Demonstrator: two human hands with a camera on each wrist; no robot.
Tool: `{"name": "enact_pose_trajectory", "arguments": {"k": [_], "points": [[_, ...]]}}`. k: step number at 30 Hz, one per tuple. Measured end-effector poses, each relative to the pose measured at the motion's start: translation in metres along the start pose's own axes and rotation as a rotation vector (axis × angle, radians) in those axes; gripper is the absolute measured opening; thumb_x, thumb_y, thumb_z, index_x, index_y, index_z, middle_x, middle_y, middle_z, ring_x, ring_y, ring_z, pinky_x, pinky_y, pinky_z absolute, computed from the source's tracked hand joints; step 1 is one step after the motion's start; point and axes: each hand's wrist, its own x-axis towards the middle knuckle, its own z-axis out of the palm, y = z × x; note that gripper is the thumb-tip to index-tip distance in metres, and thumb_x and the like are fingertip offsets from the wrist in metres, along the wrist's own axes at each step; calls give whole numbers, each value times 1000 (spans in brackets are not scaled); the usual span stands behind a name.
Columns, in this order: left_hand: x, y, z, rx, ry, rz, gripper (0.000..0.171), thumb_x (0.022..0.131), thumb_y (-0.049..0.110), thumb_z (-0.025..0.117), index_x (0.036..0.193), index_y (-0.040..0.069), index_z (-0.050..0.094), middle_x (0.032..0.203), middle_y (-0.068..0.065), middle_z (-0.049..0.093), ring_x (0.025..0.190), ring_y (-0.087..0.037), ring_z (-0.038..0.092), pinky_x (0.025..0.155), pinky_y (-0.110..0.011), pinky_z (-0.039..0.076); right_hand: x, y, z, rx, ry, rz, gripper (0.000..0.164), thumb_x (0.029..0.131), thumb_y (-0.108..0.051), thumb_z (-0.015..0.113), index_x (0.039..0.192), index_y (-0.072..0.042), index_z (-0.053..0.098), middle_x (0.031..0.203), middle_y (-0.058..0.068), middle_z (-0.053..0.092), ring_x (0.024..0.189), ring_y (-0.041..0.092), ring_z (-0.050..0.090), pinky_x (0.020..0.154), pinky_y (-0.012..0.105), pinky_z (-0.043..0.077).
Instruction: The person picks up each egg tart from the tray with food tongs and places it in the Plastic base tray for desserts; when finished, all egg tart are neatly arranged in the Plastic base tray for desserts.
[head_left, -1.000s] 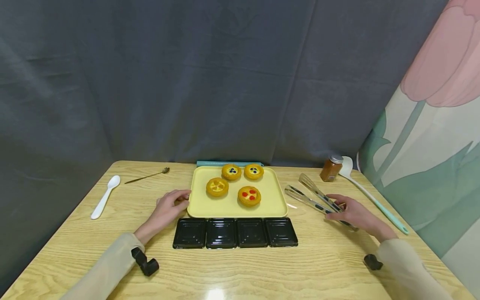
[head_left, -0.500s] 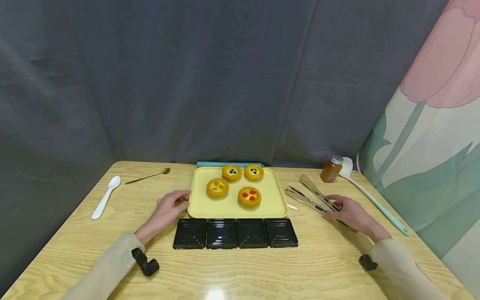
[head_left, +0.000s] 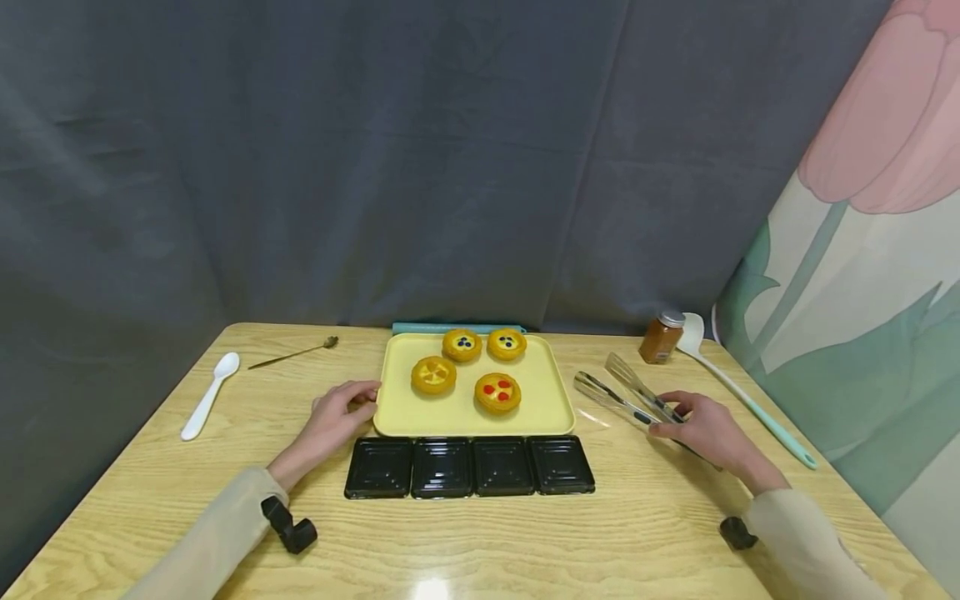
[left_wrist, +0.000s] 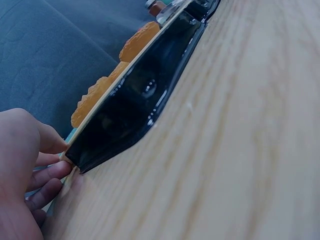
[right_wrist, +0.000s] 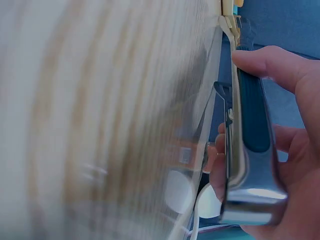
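Tongs [right_wrist: 256, 115] sit pinched in your right hand [head_left: 708, 429], with your thumb on the dark grip of one arm and your fingers against the other, and the two arms spread apart. Their long axis runs slantwise from your palm, forward and to the left, so the tips point toward the yellow tray [head_left: 450, 418] and lie near its right rim without reaching it. Whether those tips touch the table [head_left: 510, 542], you cannot tell from these views. Your left hand [head_left: 341, 414] is on the opposite side, thumb and fingertips pinching the tray's left rim, so the tray lies between your hands, the left touching it and the right well apart.

On the tray, to the left of the tongs, the red-dotted tart [head_left: 498, 393] lies at front right, the orange-wedged tart [head_left: 433, 376] at its left, and two blue-dotted tarts [head_left: 507, 343] behind them. The tong tips are nearer to the red-dotted one than either of your hands is. Just beside the tray, on your side, four black containers [head_left: 442, 468] stand in a row running left to right. Farther off, you have a jar [head_left: 661, 337] and a mint-handled utensil [head_left: 750, 402] beyond your right hand, and a white spoon [head_left: 211, 400] and a thin brown spoon [head_left: 292, 356] beyond your left
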Motion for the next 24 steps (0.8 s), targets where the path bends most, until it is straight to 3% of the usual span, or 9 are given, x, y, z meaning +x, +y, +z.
{"name": "enact_pose_trajectory", "arguments": {"k": [9, 18, 24], "points": [[1, -1, 2, 6, 5, 4, 38, 96, 11, 64, 132, 1, 65, 110, -5, 67, 106, -30, 58, 102, -58, 23, -9, -7, 0, 8, 13, 5, 68, 86, -43, 79, 131, 5, 62, 101, 17, 65, 78, 23, 59, 62, 37, 46], [1, -2, 1, 2, 7, 12, 38, 96, 11, 64, 132, 0, 65, 109, -5, 67, 106, -30, 57, 101, -58, 23, -19, -25, -3, -16, 70, -81, 58, 83, -36, 82, 127, -1, 66, 99, 12, 63, 80, 23, 56, 62, 37, 44], [1, -2, 0, -13, 2, 7, 38, 96, 11, 64, 133, 0, 64, 109, -5, 67, 107, -30, 58, 103, -58, 23, -26, -46, -7, -3, 54, -128, 59, 82, -35, 83, 128, -2, 66, 99, 8, 61, 76, 19, 52, 62, 36, 43]]}}
